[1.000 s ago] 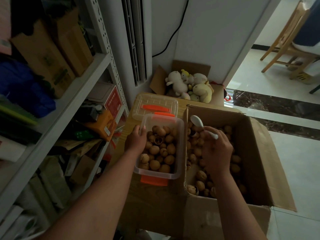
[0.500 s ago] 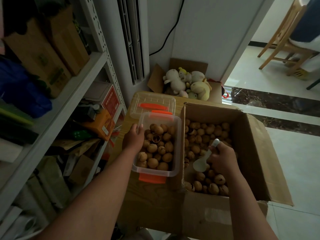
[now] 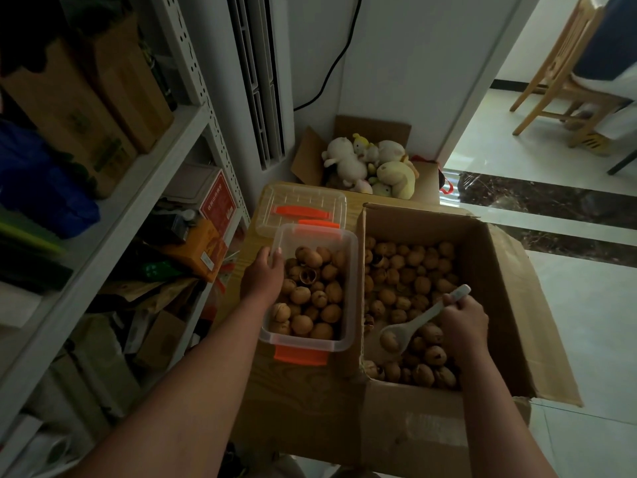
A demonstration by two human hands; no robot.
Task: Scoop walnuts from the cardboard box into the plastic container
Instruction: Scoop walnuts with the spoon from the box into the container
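Orange-clipped lid [image 3: 310,201] behind plastic container [image 3: 352,291]

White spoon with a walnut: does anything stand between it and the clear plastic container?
Only the brown cardboard box's left wall; the white spoon must lift over it. The clear plastic container stands open.

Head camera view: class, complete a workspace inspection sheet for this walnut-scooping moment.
Surface: wooden tabletop carries both containers.
Job's things: cardboard box holds walnuts; plastic container is partly filled; its lid lies behind it; spoon carries one walnut.
Clutter: packed shelf at left.
Hands: left hand grips the container's rim; right hand holds the spoon inside the box.
Cables: black cable runs down the wall.
Surroundings: boxed plush toys; chair beyond the doorway.
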